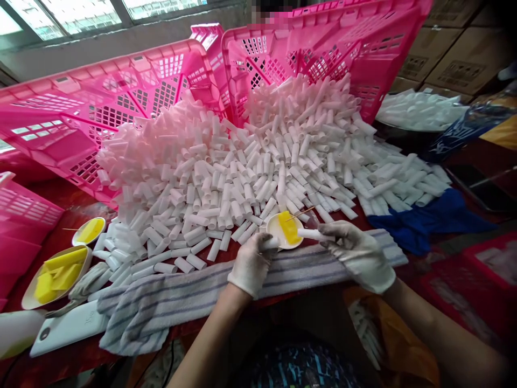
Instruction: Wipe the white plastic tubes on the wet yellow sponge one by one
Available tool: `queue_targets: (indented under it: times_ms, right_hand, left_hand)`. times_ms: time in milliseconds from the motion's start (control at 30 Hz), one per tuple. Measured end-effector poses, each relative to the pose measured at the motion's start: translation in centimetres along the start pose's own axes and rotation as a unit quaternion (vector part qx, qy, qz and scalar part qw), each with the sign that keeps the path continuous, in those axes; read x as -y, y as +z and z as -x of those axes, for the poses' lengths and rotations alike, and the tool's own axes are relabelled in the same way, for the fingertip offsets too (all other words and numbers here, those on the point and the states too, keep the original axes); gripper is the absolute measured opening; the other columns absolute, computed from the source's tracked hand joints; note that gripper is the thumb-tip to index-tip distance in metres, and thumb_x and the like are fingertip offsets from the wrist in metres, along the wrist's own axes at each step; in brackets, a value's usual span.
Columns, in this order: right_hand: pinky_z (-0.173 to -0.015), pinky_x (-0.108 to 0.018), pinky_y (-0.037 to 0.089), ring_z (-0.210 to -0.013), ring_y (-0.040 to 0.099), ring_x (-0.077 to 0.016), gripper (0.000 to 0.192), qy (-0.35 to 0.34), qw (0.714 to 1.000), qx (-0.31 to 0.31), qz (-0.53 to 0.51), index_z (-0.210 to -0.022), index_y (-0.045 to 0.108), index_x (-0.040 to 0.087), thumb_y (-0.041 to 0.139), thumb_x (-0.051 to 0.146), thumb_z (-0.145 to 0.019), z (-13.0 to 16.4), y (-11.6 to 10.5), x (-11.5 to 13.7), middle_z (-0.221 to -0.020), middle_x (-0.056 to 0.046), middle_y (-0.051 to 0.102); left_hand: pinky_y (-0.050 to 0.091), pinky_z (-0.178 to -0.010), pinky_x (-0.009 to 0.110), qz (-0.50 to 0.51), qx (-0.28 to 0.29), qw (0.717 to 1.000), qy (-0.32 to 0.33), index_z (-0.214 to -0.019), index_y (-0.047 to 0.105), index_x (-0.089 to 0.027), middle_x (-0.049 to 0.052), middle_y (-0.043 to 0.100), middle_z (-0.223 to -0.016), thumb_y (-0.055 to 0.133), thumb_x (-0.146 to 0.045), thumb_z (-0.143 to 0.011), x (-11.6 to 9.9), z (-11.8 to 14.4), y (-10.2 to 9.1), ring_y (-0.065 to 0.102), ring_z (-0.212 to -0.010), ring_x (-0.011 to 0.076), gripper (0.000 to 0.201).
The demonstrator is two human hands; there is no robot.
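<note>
Striped towel point(194, 302) lies nearest me; just beyond it, my left hand point(251, 264) grips the small dish point(278, 233) with its yellow sponge point(289, 226), while my right hand point(359, 253) pinches a white tube point(313, 234) at the dish's rim. Looks like the wetting step; next, I'd say, press its end squarely onto the sponge.

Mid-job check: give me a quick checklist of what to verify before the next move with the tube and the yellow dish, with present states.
1. Right hand grips a white tube: ok.
2. Left hand holds a second tube at the dish edge: ok.
3. Small dish with yellow sponge sits within reach between the hands: ok.
4. Thin stick rests across the dish: ok.
5. Striped towel lies under both hands: ok.
6. Tube tip wetted: cannot tell.
</note>
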State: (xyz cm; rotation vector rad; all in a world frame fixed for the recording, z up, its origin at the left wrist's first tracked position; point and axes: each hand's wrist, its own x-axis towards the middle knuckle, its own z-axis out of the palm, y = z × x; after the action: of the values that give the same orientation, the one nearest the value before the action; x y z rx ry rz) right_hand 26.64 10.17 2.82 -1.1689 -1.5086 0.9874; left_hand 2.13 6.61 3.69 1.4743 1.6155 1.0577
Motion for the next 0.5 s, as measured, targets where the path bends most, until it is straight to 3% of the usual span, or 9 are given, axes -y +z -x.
queue_targets:
  times_ms: [100, 233, 300, 400, 467, 500]
  right_hand:
    - [-0.076, -0.031, 0.061, -0.089, 0.071, -0.0212, 0.044, 0.117, 0.988, 0.022, -0.101, -0.098, 0.071, 0.024, 0.081, 0.060, -0.074, 0.6, 1.3, 2.3, -0.100, -0.007, 0.074]
    - [-0.070, -0.030, 0.059, -0.081, 0.071, -0.0215, 0.047, 0.129, 0.987, 0.072, -0.063, -0.096, 0.068, 0.022, 0.078, 0.062, -0.074, 0.8, 1.5, 3.6, -0.094, -0.007, 0.074]
    - [-0.066, -0.030, 0.057, -0.075, 0.070, -0.0206, 0.033, 0.064, 0.993, 0.097, 0.017, -0.093, 0.068, 0.023, 0.069, 0.054, -0.085, 1.3, 1.3, 3.8, -0.086, -0.006, 0.073]
    - [-0.057, -0.029, 0.051, -0.058, 0.063, -0.0176, 0.020, -0.143, 0.970, 0.114, 0.162, -0.073, 0.062, 0.024, 0.058, 0.034, -0.090, 2.6, 1.7, 4.0, -0.064, -0.003, 0.065]
    - [-0.054, -0.029, 0.047, -0.053, 0.060, -0.0175, 0.020, -0.240, 0.941, 0.087, 0.221, -0.066, 0.056, 0.025, 0.055, 0.025, -0.086, 3.6, 2.4, 4.1, -0.057, -0.002, 0.061]
    - [-0.054, -0.030, 0.046, -0.053, 0.059, -0.0179, 0.018, -0.247, 0.937, 0.066, 0.239, -0.067, 0.055, 0.025, 0.054, 0.024, -0.085, 4.0, 2.7, 4.1, -0.057, -0.002, 0.061]
  left_hand:
    - [0.060, -0.082, 0.028, 0.025, 0.040, 0.998, 0.046, -0.100, 0.071, -0.019, 0.004, 0.076, -0.095, 0.074, -0.015, -0.078, -1.3, 0.9, -0.1, 0.072, -0.085, 0.0180, 0.022]
    - [0.059, -0.082, 0.027, 0.029, 0.082, 0.995, 0.040, -0.102, 0.071, -0.019, 0.005, 0.076, -0.097, 0.074, -0.020, -0.080, -2.7, 1.9, -0.5, 0.071, -0.087, 0.0187, 0.022]
    - [0.057, -0.076, 0.026, 0.024, 0.119, 0.993, 0.015, -0.097, 0.071, -0.019, 0.004, 0.075, -0.092, 0.067, -0.029, -0.087, -3.0, 2.6, 0.0, 0.069, -0.081, 0.0176, 0.015]
    - [0.052, -0.064, 0.027, 0.034, 0.150, 0.986, -0.063, -0.078, 0.066, -0.019, 0.004, 0.071, -0.074, 0.042, -0.045, -0.101, -3.3, 4.0, 2.0, 0.063, -0.066, 0.0165, 0.043]
    - [0.051, -0.063, 0.028, 0.036, 0.147, 0.984, -0.091, -0.071, 0.064, -0.022, 0.004, 0.070, -0.071, 0.042, -0.047, -0.100, -3.6, 4.9, 3.9, 0.062, -0.064, 0.0179, 0.045]
    - [0.052, -0.064, 0.029, 0.023, 0.143, 0.986, -0.088, -0.071, 0.065, -0.023, 0.005, 0.071, -0.071, 0.049, -0.045, -0.098, -3.9, 5.3, 4.8, 0.063, -0.065, 0.0190, 0.038]
